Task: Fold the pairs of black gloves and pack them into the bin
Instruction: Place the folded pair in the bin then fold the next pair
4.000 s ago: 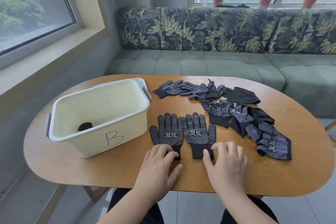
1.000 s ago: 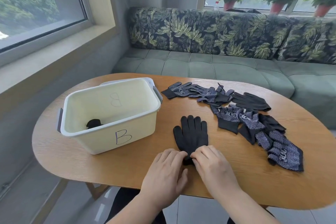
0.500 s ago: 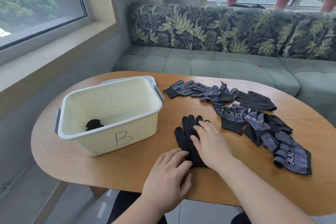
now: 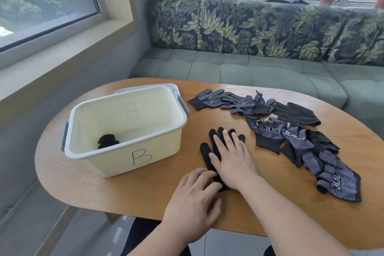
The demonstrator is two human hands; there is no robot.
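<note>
A stacked pair of black gloves lies flat on the wooden table, fingers pointing away from me. My right hand presses flat on top of the pair with straight fingers. My left hand rests on the table, its fingertips touching the cuff end of the pair. To the left stands the cream bin marked B, with one folded black glove bundle on its floor.
Several loose dotted black gloves lie strewn across the right half of the table, reaching to the near right edge. A green sofa runs behind the table. A window sill lies to the left.
The two dotted gloves that lay side by side are now stacked, plain side up. My right hand has slid forward from the cuff onto the palm and fingers; my left hand stays at the cuff.
</note>
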